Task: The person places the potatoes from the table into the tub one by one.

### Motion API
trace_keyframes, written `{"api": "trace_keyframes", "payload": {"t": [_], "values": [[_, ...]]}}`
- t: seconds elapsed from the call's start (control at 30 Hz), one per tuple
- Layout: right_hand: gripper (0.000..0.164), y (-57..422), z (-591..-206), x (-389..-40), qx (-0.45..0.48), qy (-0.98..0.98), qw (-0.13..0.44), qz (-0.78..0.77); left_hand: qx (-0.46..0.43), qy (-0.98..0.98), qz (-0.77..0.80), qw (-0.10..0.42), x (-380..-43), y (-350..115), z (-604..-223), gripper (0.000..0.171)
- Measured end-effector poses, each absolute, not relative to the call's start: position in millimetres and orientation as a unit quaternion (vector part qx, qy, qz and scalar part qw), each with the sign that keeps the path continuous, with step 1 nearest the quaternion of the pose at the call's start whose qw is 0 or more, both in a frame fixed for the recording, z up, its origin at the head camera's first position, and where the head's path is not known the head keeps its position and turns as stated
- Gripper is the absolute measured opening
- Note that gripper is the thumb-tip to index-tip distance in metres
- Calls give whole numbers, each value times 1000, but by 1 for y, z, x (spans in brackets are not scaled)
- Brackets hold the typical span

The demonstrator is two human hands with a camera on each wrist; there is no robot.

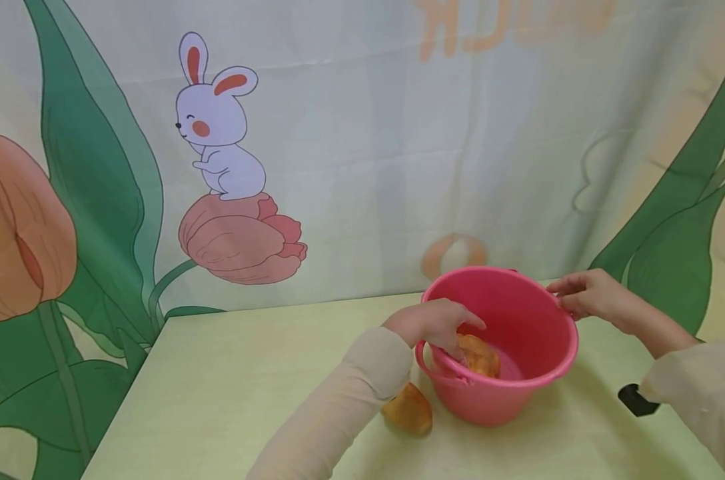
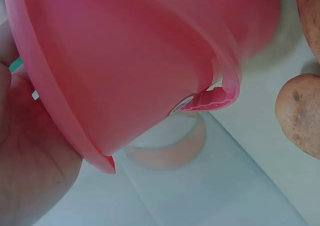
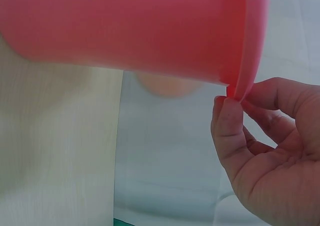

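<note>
A pink bucket (image 1: 485,400) stands on the pale table, its mouth facing up and toward the head camera. Over its left rim reaches my left hand (image 1: 440,327), fingers inside the bucket and one finger extended. Right at these fingers lies a brown potato (image 1: 481,357), partly hidden by hand and rim. In the left wrist view the palm (image 2: 32,156) lies along the rim, most fingers out of sight. On the opposite side my right hand (image 1: 596,300) pinches the rim between thumb and fingertips, clearly seen in the right wrist view (image 3: 270,146).
Another potato (image 1: 409,410) sits on the table left of the bucket, below the left forearm. The left wrist view shows two potatoes there, one spotted potato (image 2: 302,116) below the other. A printed curtain (image 1: 350,167) hangs behind the table. A small black object (image 1: 637,400) shows beside the right sleeve.
</note>
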State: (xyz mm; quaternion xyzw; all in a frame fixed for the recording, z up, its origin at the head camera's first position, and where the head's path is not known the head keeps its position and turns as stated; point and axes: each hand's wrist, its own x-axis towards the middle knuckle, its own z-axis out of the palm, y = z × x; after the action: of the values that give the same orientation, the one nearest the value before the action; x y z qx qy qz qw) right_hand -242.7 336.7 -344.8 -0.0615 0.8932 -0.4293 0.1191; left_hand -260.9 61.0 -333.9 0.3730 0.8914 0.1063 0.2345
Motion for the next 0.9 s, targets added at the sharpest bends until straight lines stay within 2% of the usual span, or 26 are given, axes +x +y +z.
{"api": "trace_keyframes", "payload": {"t": [0.1, 0.7, 0.9], "values": [[43, 337, -344, -243, -61, 893, 120, -429, 361, 890, 128, 245, -261, 60, -334, 63], [42, 336, -343, -242, -64, 894, 120, -427, 377, 887, 144, 224, -260, 58, -337, 56], [42, 337, -344, -242, -62, 894, 121, -428, 374, 877, 196, 227, -261, 53, -336, 54]]}}
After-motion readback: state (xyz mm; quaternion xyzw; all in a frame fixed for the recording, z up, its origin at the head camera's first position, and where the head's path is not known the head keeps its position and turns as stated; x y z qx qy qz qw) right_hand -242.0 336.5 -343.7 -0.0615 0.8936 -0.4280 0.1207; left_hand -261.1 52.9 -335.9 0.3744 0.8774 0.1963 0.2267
